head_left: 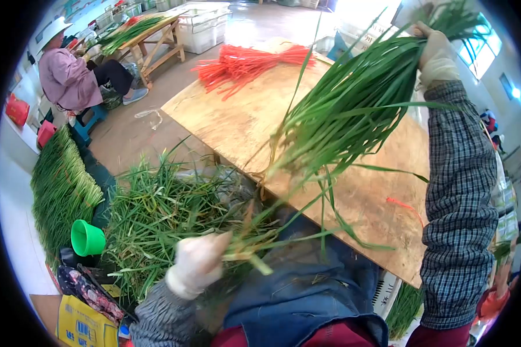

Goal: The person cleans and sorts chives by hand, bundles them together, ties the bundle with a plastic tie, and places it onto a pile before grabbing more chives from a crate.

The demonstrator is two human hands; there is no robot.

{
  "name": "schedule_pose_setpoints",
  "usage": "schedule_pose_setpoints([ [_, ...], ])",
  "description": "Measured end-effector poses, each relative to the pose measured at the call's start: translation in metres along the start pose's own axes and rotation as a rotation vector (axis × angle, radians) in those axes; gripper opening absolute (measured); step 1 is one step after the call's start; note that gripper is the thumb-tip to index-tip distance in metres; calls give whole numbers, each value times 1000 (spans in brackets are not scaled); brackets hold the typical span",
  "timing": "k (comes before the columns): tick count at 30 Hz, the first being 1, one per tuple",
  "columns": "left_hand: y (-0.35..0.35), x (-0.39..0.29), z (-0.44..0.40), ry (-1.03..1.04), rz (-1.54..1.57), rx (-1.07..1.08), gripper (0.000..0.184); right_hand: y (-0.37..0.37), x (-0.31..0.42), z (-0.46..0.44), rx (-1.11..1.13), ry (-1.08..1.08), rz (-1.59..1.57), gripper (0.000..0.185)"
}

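My right hand (435, 51), in a pale glove, is raised at the upper right and closed around a large bunch of garlic chives (353, 110). The long green leaves hang down and to the left over the wooden tabletop (226, 118). Low in the middle, my left hand (200, 260), gloved and smeared by motion, is closed on a few loose chive leaves (255, 248). Below and left of it lies a heap of loose leaves and scraps (162, 214). One short red tie (404, 205) rests near the table's right side.
A pile of red ties (243, 65) lies at the table's far side. On the left are stacked chives (63, 185), a green bucket (88, 237) and a yellow bag (84, 321). A seated person (72, 72) works beside another table (150, 34), near white crates (202, 29).
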State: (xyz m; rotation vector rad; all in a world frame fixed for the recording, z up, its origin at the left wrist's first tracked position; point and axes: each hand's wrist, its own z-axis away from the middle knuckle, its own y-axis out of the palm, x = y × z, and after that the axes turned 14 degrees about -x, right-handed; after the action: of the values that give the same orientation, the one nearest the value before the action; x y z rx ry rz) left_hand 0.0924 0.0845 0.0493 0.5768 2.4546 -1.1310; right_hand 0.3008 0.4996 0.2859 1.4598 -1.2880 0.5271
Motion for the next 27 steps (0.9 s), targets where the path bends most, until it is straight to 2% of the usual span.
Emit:
schedule_pose_setpoints([
  [2,-32,27,43,-35,-177,-64,35,-7,8,-14,2,-3,-24,17],
  [4,-81,39,82,-438,-425,162,34,-6,15,-21,-55,77,-153,16],
  [6,-97,59,123,-612,-1081,541,39,-6,18,-23,-20,120,-217,16],
  [7,-91,50,115,-709,-1182,469,52,-8,19,-25,36,115,-212,16],
  [9,-78,29,80,-390,-938,198,59,-10,25,-16,94,61,-142,15],
  [10,-61,17,53,-412,-660,91,66,-6,25,-1,98,17,-86,15],
  [11,-45,1,27,-519,-320,52,70,-4,28,7,102,-30,-31,15],
  [13,-3,-10,-7,-601,309,-95,78,3,30,5,42,111,-212,16],
  [14,13,-21,-32,-664,489,-93,82,6,28,0,9,183,-301,17],
  [16,65,-12,-57,-682,828,-104,90,-14,3,-46,149,-408,283,17],
  [17,80,-23,-81,-596,1178,-143,92,-14,4,-47,155,-415,282,18],
  [18,90,-32,-88,-697,1389,-162,86,-14,6,-47,160,-422,281,19],
  [20,109,-41,-96,-700,1530,-283,60,5,27,11,48,151,-300,21],
  [21,93,-60,-102,-808,1489,-345,33,12,29,15,-16,187,-303,23],
  [23,61,-63,-100,-883,1635,-204,26,-2,17,7,159,-374,299,24],
  [24,46,-56,-93,-919,1698,-132,24,-7,11,4,159,-147,133,23],
  [25,27,-54,-83,-948,1507,-199,27,-5,14,21,120,75,-39,23],
  [26,9,-52,-70,-972,1314,-260,29,-6,11,24,73,231,-85,22],
  [27,-5,-51,-54,-1002,1110,-363,30,-10,2,33,40,276,-138,21],
])
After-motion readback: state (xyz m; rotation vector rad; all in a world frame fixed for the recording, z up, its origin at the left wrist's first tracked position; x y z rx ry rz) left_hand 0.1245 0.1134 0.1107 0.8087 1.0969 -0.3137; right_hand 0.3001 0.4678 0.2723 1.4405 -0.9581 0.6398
